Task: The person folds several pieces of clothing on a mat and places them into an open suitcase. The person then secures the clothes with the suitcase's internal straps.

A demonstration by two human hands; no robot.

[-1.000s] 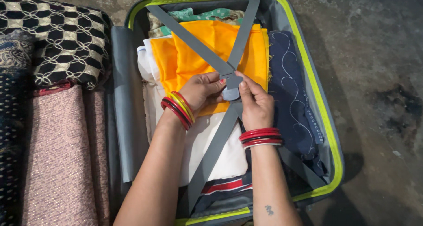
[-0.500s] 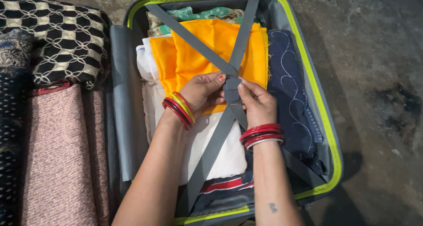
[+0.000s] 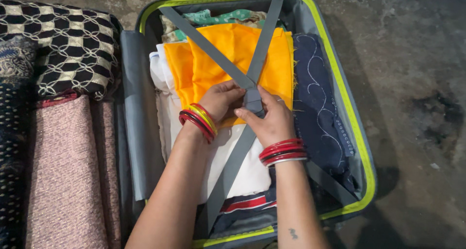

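Right now both hands, left hand (image 3: 221, 99) and right hand (image 3: 269, 119), pinch shut on the grey buckle (image 3: 253, 99) between them, where the suitcase's crossed straps (image 3: 213, 49) meet over folded clothes.

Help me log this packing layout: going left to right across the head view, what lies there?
Pink woven folded fabric → grey suitcase divider flap → white folded cloth → navy embroidered fabric → lime-green suitcase rim → bare concrete floor.

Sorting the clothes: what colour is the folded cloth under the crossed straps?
Bright orange-yellow cloth, plain; the head view shows it under the grey straps.
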